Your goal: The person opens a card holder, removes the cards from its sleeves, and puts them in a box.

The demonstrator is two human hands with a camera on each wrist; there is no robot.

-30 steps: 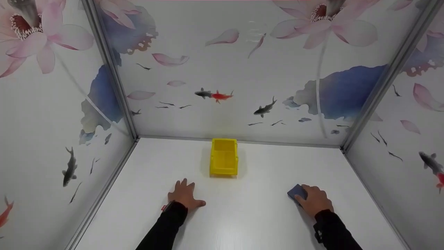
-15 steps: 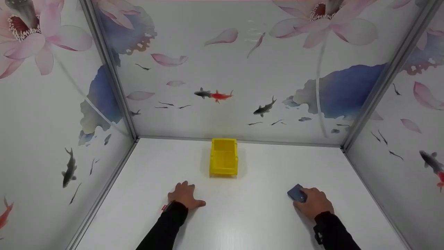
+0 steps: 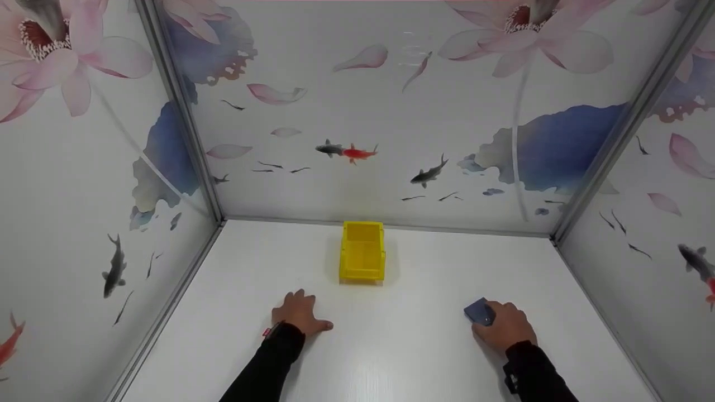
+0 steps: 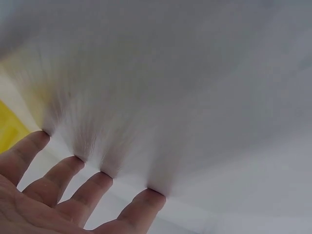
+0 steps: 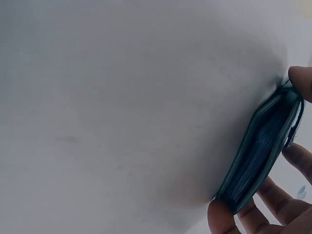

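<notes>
My right hand (image 3: 507, 326) holds a small dark blue card holder (image 3: 477, 311) at the right of the white table. In the right wrist view, the card holder (image 5: 261, 146) stands edge-on, a thick stack of thin leaves showing between its covers. One digit grips its lower end, and other fingertips (image 5: 300, 83) lie at its upper end and along its far side. Flat on the table at the left rests my left hand (image 3: 299, 312), thumb and fingers spread. Its fingertips (image 4: 107, 180) touch the white surface in the left wrist view, with nothing held.
A yellow plastic bin (image 3: 362, 273) stands at the back middle of the white table (image 3: 391, 346), close to the rear wall. Printed panels with flowers and fish enclose the table at the back and both sides, with grey metal posts (image 3: 190, 134) at the corners.
My right thumb has slid off the card holder's top to its near edge, uncovering a dark shiny patch. The left hand and the bin stay in place.
</notes>
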